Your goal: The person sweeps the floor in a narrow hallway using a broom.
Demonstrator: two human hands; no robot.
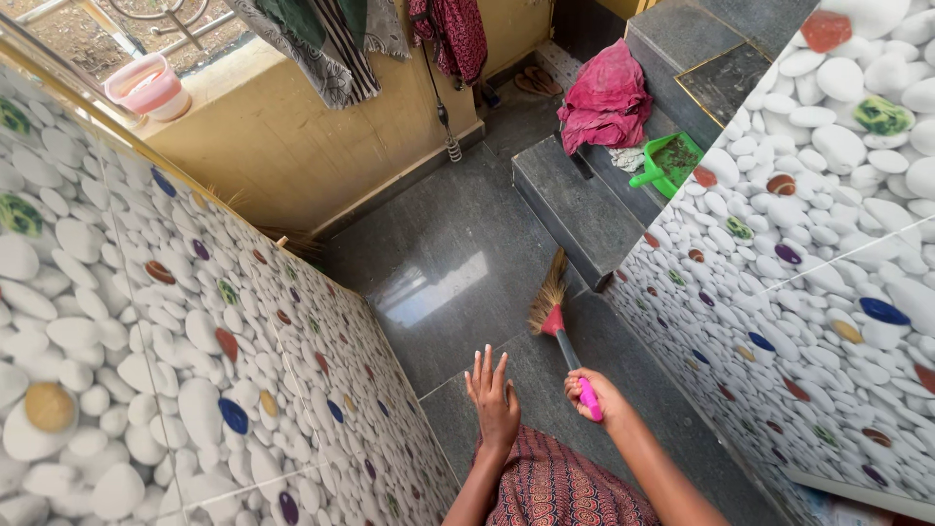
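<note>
Pebble walls, grey floor
White pebble-patterned walls (175,331); dark grey floor (458,244); pink-handled broom (565,341); green dustpan (672,161); crimson cloth (606,97).

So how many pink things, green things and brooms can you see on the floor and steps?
Pink: 2, the bucket on the ledge and the cloth on the steps
Green: 1, the dustpan
Brooms: 1, the broom in the right hand
Total: 4

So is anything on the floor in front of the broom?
Nothing visible. The right hand grips the broom, and the grey floor ahead of its bristles looks bare up to the step. The left hand is open beside it, holding nothing.
</note>
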